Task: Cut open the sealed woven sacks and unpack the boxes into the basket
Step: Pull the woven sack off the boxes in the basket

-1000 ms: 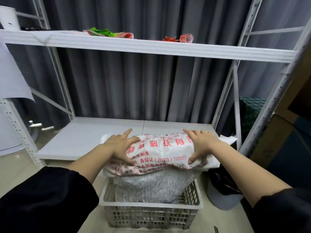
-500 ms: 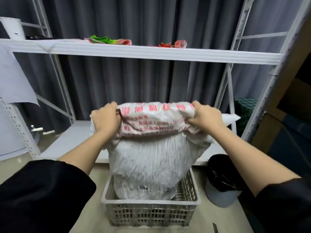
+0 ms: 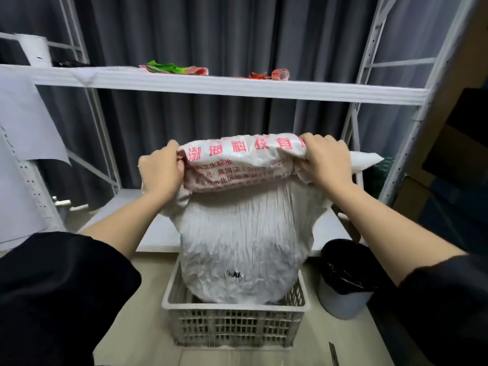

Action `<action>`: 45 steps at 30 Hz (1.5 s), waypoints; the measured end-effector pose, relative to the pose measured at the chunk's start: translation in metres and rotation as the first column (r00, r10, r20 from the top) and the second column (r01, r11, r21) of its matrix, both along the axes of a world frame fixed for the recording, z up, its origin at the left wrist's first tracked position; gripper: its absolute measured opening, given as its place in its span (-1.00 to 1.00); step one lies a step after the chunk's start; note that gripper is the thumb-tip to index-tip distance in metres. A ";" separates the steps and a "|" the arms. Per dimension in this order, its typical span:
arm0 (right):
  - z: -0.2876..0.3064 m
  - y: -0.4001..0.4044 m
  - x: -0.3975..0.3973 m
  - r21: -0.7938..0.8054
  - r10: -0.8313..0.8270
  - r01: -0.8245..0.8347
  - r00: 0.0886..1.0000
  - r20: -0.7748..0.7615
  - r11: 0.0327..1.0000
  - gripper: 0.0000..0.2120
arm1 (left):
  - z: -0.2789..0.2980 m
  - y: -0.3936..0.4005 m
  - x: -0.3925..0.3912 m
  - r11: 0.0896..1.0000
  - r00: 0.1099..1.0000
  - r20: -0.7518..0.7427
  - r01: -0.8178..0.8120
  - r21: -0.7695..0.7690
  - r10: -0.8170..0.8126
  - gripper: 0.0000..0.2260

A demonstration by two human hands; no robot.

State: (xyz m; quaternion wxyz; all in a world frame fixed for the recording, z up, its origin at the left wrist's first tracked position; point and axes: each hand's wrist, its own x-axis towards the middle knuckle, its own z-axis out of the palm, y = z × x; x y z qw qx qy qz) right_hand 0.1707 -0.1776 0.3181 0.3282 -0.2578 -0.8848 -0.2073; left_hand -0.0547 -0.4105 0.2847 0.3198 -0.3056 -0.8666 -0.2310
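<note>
Both hands have lifted the sack [image 3: 243, 228] up a bit more since half a second ago, and less of it now sits down in the basket [image 3: 233, 326]. One second ago the hands lay flat on top of it, low by the far shelf; now they are bunched up tight. In the room, a floor of pale tiles [image 3: 148, 299] runs under everything, and a dark grey curtain [image 3: 211, 35] hangs across the far wall. White metal shelves [image 3: 237, 87] stand in front of the curtain, with one board high up and one low down. On the high board lie a green and pink scrap [image 3: 174, 68] and a small red and pink bit [image 3: 274, 74]. The basket is grey plastic with holes in its walls and sits on the floor, near the person. The bottom of the white woven sack hangs inside it, and the top has red writing. What is inside the sack cannot be seen. The left hand [image 3: 161, 173] grips the top left edge with curled fingers. The right hand [image 3: 326, 161] grips the top right edge the same way. A bin [image 3: 343, 299] with a black bag in it stands just right of the basket.
</note>
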 end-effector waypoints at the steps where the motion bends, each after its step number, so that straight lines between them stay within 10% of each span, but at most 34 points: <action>1: -0.002 0.000 0.001 0.007 -0.012 0.013 0.999 -0.034 1.000 -0.55 | -0.001 0.000 0.002 1.000 1.000 -0.028 -0.014 0.001 0.014 -0.94; 8: -0.079 -0.004 0.001 -0.012 -0.017 0.019 0.993 0.116 1.000 -0.49 | -0.043 -0.012 0.004 0.940 0.999 0.025 0.040 -0.340 -0.033 -0.91; 13: -0.124 -0.005 0.001 0.129 0.117 -0.131 0.987 0.106 0.983 -0.50 | -0.074 -0.016 0.003 0.806 0.982 0.183 0.149 -0.572 -0.051 -0.53; 17: -0.159 -0.004 0.008 -0.006 0.134 -0.140 0.936 0.326 0.990 -0.13 | -0.092 -0.021 -0.004 0.682 0.919 0.369 0.358 -0.638 -0.137 -0.42; 20: -0.165 0.002 0.013 -0.191 0.276 -0.228 0.920 0.279 0.955 -0.38 | -0.096 -0.022 -0.003 0.597 0.874 0.465 0.449 -0.665 -0.139 -0.31; 23: -0.144 0.007 0.009 -0.399 0.363 -0.292 0.925 0.114 0.869 -0.56 | -0.100 -0.013 -0.008 0.629 0.898 0.402 0.418 -0.655 -0.178 -0.60; 29: -0.098 0.038 -0.012 -0.451 0.219 -0.058 0.923 0.315 0.891 0.13 | -0.115 0.015 -0.016 0.658 0.980 0.186 0.190 -0.729 -0.076 0.11; 34: -0.098 0.054 -0.023 -0.704 0.249 0.267 0.805 0.539 0.658 0.16 | -0.130 0.028 -0.013 0.630 0.890 0.456 0.343 -0.697 0.021 0.24; 37: -0.118 0.049 -0.013 -0.793 0.324 0.369 0.766 0.555 0.485 -0.16 | -0.154 0.023 -0.004 0.658 0.824 0.557 0.366 -0.659 0.100 0.23; 45: -0.126 0.027 0.004 -0.412 0.024 0.124 0.942 0.336 0.903 -0.45 | -0.150 0.036 0.009 0.903 0.902 0.431 0.191 -0.385 -0.007 -0.66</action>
